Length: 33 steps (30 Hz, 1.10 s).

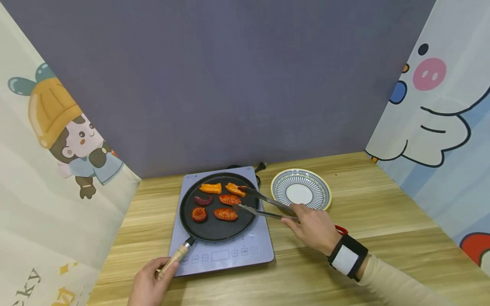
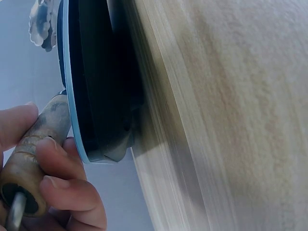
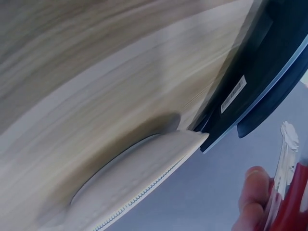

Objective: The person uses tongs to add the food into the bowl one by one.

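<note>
My left hand (image 1: 151,280) grips the wooden handle (image 1: 177,256) of a round black frying pan (image 1: 245,227); in the left wrist view, fingers and thumb curl around this handle (image 2: 41,130). My right hand (image 1: 315,229) holds metal tongs (image 1: 268,213) over the pan's right side, their arms spread. One tip is at the right orange piece (image 1: 235,189), the other beside the upper of two reddish chicken wings (image 1: 229,199). Another orange piece (image 1: 210,188), a purple octopus tentacle (image 1: 203,201) and a round reddish-brown piece (image 1: 199,214) lie in the pan. Red shows on the tongs (image 3: 293,199) in the right wrist view.
Beneath the pan is a flat induction cooker (image 1: 264,250) on the wooden table (image 1: 375,238). A patterned plate (image 1: 300,193) with a yellow rim stands right of it. A black plug and cord (image 1: 261,166) lie behind. A grey panel (image 1: 245,85) rises at the back.
</note>
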Each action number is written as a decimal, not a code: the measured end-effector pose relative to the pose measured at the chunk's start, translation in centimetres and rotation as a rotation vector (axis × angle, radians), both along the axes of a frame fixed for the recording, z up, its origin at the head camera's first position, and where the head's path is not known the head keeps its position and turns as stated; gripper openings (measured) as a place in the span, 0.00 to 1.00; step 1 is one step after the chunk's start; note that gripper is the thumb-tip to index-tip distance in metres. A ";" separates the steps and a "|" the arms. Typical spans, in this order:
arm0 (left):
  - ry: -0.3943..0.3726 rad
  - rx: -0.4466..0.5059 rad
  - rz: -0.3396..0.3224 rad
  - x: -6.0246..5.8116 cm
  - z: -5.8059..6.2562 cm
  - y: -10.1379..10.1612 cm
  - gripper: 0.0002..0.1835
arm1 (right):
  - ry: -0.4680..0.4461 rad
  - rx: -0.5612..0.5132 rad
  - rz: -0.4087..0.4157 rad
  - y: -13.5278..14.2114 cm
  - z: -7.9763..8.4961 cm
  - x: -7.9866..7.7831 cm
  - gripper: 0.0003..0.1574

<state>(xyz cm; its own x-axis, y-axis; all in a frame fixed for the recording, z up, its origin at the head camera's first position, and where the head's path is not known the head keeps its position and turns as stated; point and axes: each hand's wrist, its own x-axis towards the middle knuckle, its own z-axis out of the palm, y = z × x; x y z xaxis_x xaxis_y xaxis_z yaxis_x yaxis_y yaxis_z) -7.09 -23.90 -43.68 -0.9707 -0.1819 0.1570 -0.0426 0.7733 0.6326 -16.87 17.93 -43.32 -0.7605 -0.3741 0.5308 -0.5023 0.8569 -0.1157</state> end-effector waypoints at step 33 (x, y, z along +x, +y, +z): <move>0.003 0.002 -0.006 0.0 -0.2 -0.1 0.17 | -0.079 -0.040 -0.189 7.5 -0.7 0.7 0.26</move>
